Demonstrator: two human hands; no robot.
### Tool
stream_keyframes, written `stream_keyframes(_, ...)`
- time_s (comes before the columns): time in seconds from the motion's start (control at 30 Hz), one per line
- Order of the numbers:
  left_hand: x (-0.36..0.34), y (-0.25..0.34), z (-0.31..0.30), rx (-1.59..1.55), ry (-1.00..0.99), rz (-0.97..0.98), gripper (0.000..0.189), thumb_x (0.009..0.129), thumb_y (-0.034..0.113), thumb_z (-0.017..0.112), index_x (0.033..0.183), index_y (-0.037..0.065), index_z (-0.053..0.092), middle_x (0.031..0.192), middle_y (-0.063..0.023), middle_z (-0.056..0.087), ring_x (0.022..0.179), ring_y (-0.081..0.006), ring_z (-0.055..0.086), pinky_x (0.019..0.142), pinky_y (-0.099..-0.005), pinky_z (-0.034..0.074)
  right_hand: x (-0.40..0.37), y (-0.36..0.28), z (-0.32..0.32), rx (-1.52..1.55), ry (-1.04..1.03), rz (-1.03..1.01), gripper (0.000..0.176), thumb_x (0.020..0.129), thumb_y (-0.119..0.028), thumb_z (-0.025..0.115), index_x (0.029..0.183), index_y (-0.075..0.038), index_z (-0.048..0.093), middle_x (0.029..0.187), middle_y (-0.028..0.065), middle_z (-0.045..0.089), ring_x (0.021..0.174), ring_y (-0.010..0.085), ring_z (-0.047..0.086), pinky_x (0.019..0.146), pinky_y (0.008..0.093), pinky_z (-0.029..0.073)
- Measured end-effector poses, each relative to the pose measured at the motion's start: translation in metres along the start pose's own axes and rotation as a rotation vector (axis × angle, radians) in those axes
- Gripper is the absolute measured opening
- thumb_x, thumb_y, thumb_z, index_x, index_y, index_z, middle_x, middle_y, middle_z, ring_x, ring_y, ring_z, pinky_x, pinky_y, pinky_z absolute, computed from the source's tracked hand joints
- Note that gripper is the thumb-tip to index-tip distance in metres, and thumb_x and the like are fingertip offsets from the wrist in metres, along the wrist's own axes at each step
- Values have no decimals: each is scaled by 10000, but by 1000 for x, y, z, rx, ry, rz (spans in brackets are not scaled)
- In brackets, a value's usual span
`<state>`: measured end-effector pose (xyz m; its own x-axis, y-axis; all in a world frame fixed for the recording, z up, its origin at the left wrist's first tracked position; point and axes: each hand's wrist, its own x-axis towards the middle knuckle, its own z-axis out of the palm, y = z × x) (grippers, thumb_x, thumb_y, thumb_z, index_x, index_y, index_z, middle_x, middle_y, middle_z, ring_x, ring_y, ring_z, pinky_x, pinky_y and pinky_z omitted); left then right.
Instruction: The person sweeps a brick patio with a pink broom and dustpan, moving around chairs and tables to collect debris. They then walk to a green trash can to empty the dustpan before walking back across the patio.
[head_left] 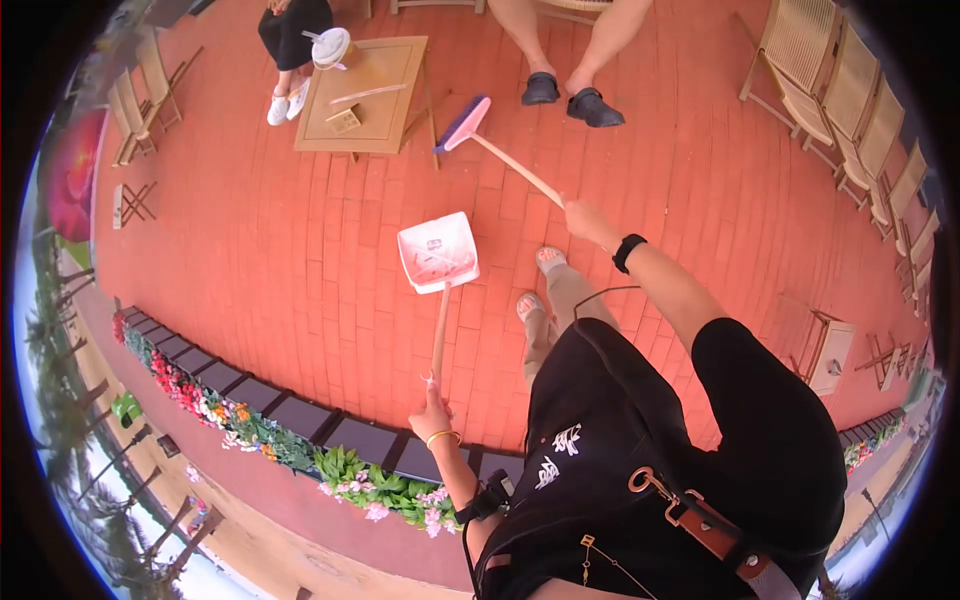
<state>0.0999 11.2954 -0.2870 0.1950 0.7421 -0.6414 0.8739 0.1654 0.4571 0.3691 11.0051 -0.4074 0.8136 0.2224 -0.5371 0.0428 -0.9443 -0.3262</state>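
My left hand [431,412] is closed around the wooden handle of a dustpan [438,252]. Its pink and white pan faces up above the red floor, with some small dark bits inside. A broom [515,172] is gripped by its pale wooden handle in my right hand [592,222]. The broom's pink head with purple bristles points away from me, close to a leg of the small wooden table [378,62]. Between the broom head and the pan lies a stretch of red floor. Neither tool touches the other.
On the table are a lidded cup [331,47], a thin stick and a small wooden box [343,121]. Two seated people's legs and shoes [594,107] are ahead. Folding chairs [845,75] line the right side. Flower planters [255,395] run along the left edge.
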Motion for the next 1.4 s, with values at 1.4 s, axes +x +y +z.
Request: stream_keyframes(1.4, 153, 178, 41, 1028, -267, 552, 370, 703, 409, 537, 738, 55, 638, 701, -164, 605, 681, -306, 601, 590, -387, 479, -76, -46, -14, 1033, -276, 499, 415, 818, -145, 434, 1218, -65, 354, 605, -16, 389, 420, 46, 349, 346, 184, 293)
